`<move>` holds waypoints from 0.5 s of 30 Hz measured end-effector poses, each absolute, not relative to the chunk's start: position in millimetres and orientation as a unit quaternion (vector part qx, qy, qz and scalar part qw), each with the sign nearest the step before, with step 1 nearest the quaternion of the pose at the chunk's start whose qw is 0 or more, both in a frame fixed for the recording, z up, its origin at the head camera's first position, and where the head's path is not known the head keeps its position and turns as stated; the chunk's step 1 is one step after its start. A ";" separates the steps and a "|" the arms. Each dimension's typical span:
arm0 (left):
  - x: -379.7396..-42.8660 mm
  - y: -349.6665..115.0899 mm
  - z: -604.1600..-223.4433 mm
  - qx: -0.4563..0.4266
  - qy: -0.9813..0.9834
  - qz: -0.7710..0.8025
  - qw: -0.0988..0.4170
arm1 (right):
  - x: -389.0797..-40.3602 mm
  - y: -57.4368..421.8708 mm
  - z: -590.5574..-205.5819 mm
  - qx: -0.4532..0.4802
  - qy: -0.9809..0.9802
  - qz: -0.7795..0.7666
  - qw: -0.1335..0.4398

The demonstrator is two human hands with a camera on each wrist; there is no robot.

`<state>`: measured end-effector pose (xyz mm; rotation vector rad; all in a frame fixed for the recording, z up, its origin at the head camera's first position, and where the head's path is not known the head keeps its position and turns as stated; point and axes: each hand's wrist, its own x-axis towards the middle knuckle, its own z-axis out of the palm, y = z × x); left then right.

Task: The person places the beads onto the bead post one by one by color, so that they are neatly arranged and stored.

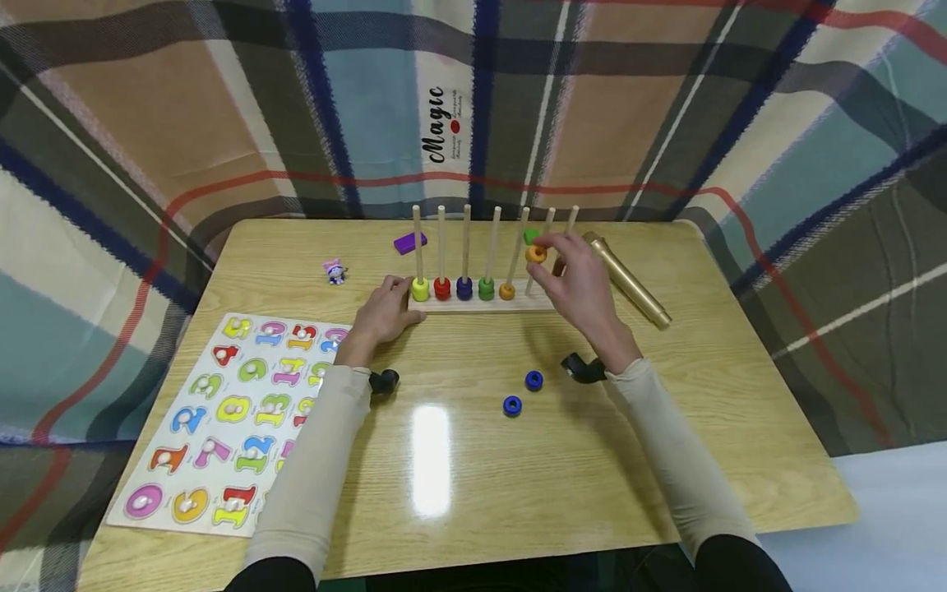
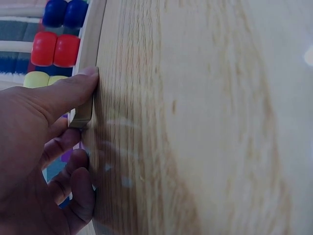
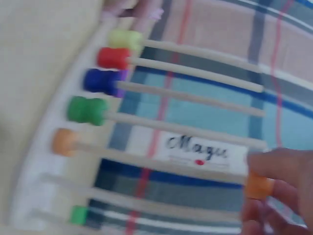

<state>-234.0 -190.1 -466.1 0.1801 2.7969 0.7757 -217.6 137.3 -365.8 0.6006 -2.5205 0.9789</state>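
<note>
A wooden peg stand (image 1: 481, 305) has several upright pegs in a row. Yellow (image 1: 420, 289), red (image 1: 442, 289), blue (image 1: 464, 288) and green beads (image 1: 486, 288) sit in pairs on the pegs, then a single orange bead (image 3: 64, 142). My left hand (image 1: 383, 311) grips the stand's left end, thumb along the front edge and fingers behind. Up near the peg tops, my right hand (image 1: 580, 275) pinches another orange bead (image 1: 536, 253) between thumb and fingers. In the right wrist view this held bead (image 3: 258, 186) is beside the tip of the orange bead's peg.
Two blue rings (image 1: 523, 393) lie in front of the stand. Left of it are a number puzzle board (image 1: 122, 520) and a small figurine (image 1: 335, 271). Behind are a purple block (image 1: 409, 242) and a green block (image 1: 531, 236); a gold tube (image 1: 629, 279) lies at right.
</note>
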 end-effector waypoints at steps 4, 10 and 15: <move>-234.3 -193.1 -465.9 0.061 0.956 0.263 0.117 | -231.7 119.9 -347.6 0.224 -0.864 0.372 0.255; -232.1 -191.6 -466.7 0.056 0.955 0.267 0.120 | -244.4 105.0 -339.7 0.206 -0.870 0.366 0.258; -232.6 -191.6 -463.9 0.055 0.955 0.266 0.123 | -246.6 103.2 -334.7 0.203 -0.863 0.362 0.290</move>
